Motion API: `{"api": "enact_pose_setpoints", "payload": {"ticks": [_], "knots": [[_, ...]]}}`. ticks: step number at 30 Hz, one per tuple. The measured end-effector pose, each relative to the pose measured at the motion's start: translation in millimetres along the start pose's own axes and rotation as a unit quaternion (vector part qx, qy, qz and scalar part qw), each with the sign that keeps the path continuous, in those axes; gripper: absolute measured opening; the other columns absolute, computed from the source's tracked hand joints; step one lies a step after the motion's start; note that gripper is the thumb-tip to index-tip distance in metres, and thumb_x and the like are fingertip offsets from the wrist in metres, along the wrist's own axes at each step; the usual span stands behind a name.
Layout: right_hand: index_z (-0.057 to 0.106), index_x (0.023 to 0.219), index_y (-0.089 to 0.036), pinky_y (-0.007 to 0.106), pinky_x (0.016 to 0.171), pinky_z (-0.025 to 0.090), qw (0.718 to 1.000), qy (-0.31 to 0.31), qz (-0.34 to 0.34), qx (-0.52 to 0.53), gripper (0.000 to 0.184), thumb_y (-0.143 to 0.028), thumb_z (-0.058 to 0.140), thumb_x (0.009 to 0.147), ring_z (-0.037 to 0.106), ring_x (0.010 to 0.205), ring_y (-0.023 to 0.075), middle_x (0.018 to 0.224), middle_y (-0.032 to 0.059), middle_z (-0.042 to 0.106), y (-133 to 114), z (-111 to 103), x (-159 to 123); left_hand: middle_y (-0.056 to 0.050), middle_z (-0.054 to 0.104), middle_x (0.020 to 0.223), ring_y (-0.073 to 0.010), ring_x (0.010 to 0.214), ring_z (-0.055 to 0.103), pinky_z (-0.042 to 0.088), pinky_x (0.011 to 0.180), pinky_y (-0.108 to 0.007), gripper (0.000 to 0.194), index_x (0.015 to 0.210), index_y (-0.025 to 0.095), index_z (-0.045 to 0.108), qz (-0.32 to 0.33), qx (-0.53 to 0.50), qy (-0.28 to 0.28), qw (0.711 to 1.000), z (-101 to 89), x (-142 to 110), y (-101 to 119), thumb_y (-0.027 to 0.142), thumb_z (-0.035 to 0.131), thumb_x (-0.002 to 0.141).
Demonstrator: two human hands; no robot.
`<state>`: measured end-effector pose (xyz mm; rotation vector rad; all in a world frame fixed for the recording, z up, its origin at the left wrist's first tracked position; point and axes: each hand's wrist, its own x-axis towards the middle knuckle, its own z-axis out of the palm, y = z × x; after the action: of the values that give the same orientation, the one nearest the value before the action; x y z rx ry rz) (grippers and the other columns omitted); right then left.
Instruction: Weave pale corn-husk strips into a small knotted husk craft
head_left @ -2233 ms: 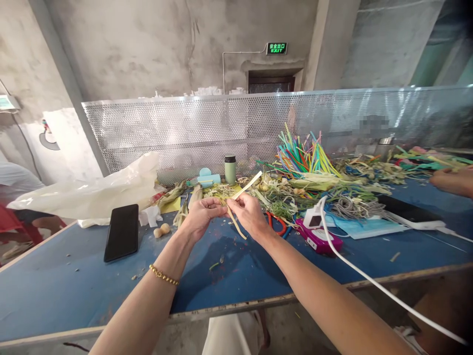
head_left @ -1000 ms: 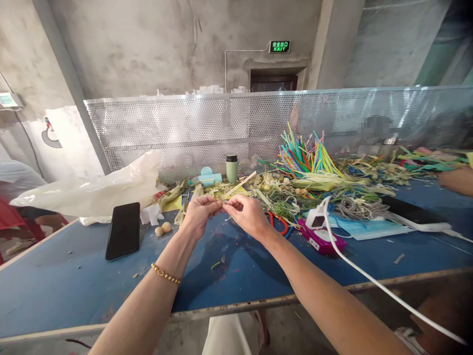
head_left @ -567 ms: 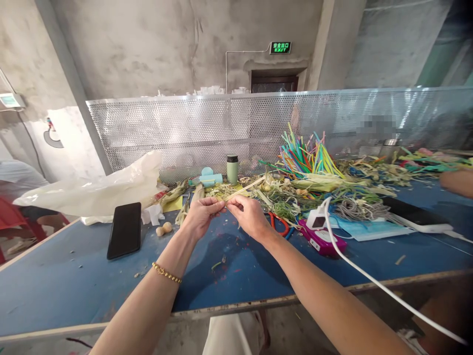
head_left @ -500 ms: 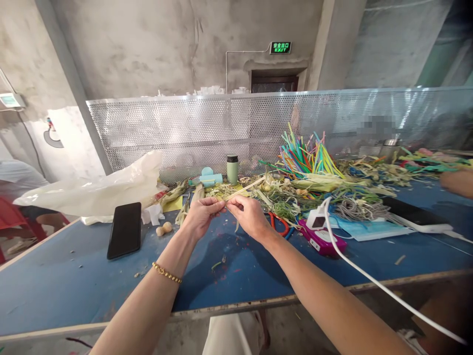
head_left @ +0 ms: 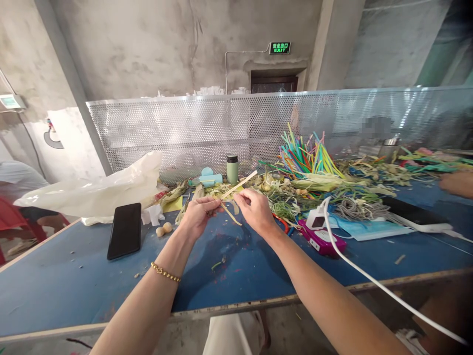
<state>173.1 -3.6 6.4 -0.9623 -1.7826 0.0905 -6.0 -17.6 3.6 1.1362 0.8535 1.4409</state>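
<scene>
My left hand (head_left: 201,214) pinches a pale, straw-coloured strip (head_left: 239,185) between thumb and forefinger. One stiff length of it points up and to the right; a thinner end (head_left: 232,213) curls down below the fingertips. My right hand (head_left: 254,209) is just to the right, a short gap away, its thumb and forefinger closed together. Whether anything thin sits in that pinch I cannot make out. Both hands are above the blue table (head_left: 148,291). Behind them lie dried husks and plant strands (head_left: 284,204), with orange-handled scissors (head_left: 283,224) partly hidden by my right hand.
Left of my hands are a black phone (head_left: 124,231) and two wooden beads (head_left: 164,229). To the right are a purple box (head_left: 323,239), a white cable (head_left: 354,273) and a phone (head_left: 417,212). Colourful pipe cleaners (head_left: 306,153) stand behind. Another person's hand (head_left: 458,183) is at far right.
My hands, fingertips together before, have moved slightly apart. The strip now shows clearly from my left fingers, with its thin end hanging in a curl.
</scene>
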Motion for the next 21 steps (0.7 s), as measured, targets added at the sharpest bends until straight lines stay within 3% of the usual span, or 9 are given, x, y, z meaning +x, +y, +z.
{"api": "enact_pose_setpoints", "payload": {"ticks": [2,6,10,15,21], "knots": [[0.070,0.075,-0.016,0.028,0.064,0.040,1.000,-0.003,0.008,0.008,0.026,-0.028,0.055,0.093,0.060,0.068,0.0182,0.075,0.0073,0.071,1.9,-3.8,3.1,-0.004,0.067,0.062,-0.0116,0.058,0.061,0.037,0.054,-0.022,0.029,0.063,0.012,0.072,-0.002,-0.011,0.003,1.000,-0.7,-0.7,2.4,0.027,0.093,0.050],[0.072,0.077,-0.016,0.028,0.065,0.041,0.992,-0.106,0.028,0.071,0.030,-0.032,0.052,0.094,0.061,0.072,0.0186,0.077,0.0063,0.073,-1.4,-7.3,2.9,-0.001,0.063,0.059,-0.0112,0.058,0.061,0.039,0.056,-0.022,0.028,0.059,0.013,0.068,-0.008,-0.019,-0.009,1.000,-1.2,-1.4,5.0,0.025,0.092,0.050],[0.069,0.072,-0.016,0.027,0.062,0.042,0.966,-0.181,0.101,0.157,0.037,-0.043,0.054,0.094,0.059,0.065,0.0164,0.071,0.0043,0.071,-8.5,-6.5,-1.6,-0.001,0.062,0.056,-0.0103,0.055,0.057,0.038,0.055,-0.023,0.028,0.058,0.013,0.068,-0.004,-0.014,-0.018,1.000,-1.8,-0.7,5.7,0.025,0.092,0.051],[0.063,0.074,-0.017,0.026,0.059,0.045,0.956,-0.147,0.132,0.215,0.017,-0.031,0.066,0.084,0.059,0.058,0.0145,0.064,-0.0001,0.064,-4.1,-2.4,-1.4,-0.002,0.063,0.057,-0.0109,0.055,0.056,0.038,0.056,-0.024,0.029,0.058,0.014,0.068,-0.013,-0.017,-0.027,0.999,-1.8,-1.1,6.9,0.026,0.093,0.050],[0.062,0.075,-0.018,0.029,0.068,0.047,0.992,-0.075,0.040,0.092,0.009,-0.016,0.062,0.083,0.064,0.069,0.0168,0.074,0.0036,0.070,-1.1,0.1,-0.5,0.000,0.061,0.057,-0.0089,0.054,0.054,0.037,0.055,-0.023,0.030,0.057,0.013,0.067,-0.009,-0.023,-0.021,0.999,-0.9,-1.9,7.1,0.024,0.093,0.049]]}}
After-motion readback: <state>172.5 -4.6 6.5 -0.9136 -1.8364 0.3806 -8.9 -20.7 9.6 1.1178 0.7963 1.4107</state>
